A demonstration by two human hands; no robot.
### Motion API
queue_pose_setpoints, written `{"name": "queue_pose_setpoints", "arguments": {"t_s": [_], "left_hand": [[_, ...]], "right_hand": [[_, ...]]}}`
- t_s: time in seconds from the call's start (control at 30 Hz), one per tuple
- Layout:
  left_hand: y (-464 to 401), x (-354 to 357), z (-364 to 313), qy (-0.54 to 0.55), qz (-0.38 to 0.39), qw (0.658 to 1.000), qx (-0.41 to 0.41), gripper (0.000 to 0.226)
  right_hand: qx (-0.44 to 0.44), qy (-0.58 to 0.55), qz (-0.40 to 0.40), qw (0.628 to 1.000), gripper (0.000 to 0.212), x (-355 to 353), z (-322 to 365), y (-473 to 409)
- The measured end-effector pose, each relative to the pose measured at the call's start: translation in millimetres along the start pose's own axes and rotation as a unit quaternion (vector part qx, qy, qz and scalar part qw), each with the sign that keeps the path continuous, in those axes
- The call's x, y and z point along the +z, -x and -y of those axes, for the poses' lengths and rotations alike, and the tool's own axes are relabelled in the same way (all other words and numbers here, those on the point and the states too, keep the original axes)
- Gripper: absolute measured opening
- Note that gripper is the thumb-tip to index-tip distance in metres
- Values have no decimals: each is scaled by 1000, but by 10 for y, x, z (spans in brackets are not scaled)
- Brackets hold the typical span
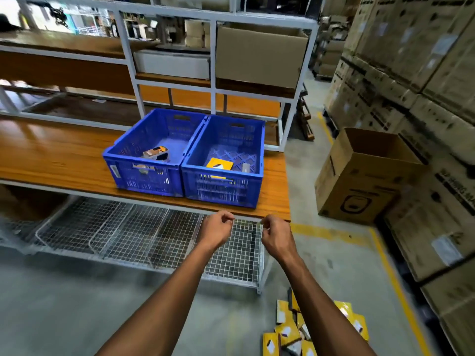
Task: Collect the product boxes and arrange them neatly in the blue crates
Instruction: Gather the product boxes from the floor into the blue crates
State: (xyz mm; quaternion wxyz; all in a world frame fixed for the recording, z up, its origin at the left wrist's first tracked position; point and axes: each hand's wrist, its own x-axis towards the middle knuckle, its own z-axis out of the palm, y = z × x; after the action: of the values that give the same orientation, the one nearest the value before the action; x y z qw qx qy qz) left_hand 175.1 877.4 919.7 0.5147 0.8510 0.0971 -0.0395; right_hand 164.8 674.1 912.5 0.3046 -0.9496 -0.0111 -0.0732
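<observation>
Item: two blue perforated plastic crates, side by side and touching, on the orange-brown wooden bench top (51,155). The left crate (151,152) held a tan-and-orange product box lying tilted (156,153); the right crate (226,160) held a flat yellow product box (219,164) and a small grey item, too blurred to identify. Hands: the left hand (216,229) and right hand (276,233) hovered just in front of the bench edge below the right crate, fingers loosely curled, gripping nothing. Remaining stock — a heap of flat yellow boxes (285,332) on the grey concrete floor, below and right of the crates, partly behind the right forearm. Step in hand, as judged: fetch from the heap; gathering several squared together and laying them flat against a crate wall would suit neat rows. Surroundings: wire mesh baskets (128,235) under the bench, an open brown cardboard carton (359,181) to the crates' right — no obstacle to the reach.
</observation>
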Motion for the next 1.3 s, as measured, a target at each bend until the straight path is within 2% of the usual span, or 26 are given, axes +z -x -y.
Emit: {"name": "queue_pose_setpoints", "arguments": {"t_s": [0.4,0.53,0.83,0.97,1.13,1.3], "left_hand": [[1641,1205,257,18,-52,997,-52,23],[1974,1282,238,32,-72,994,-69,22],[2579,1437,228,43,-108,992,-52,31],[2996,1583,119,47,-118,991,-40,24],[3535,1918,129,75,-130,987,-62,16],[3955,2402,36,60,-101,990,-82,13]], "right_hand": [[-41,-18,85,995,31,-344,-1059,1259],[-55,-33,93,994,32,-491,-1149,1475],[-89,-54,91,990,31,-761,-1251,1992],[-104,-63,90,988,27,-909,-1375,2281],[-106,-57,91,989,33,-1174,-1662,2785],[-93,-55,84,991,31,-1586,-2127,3199]]}}
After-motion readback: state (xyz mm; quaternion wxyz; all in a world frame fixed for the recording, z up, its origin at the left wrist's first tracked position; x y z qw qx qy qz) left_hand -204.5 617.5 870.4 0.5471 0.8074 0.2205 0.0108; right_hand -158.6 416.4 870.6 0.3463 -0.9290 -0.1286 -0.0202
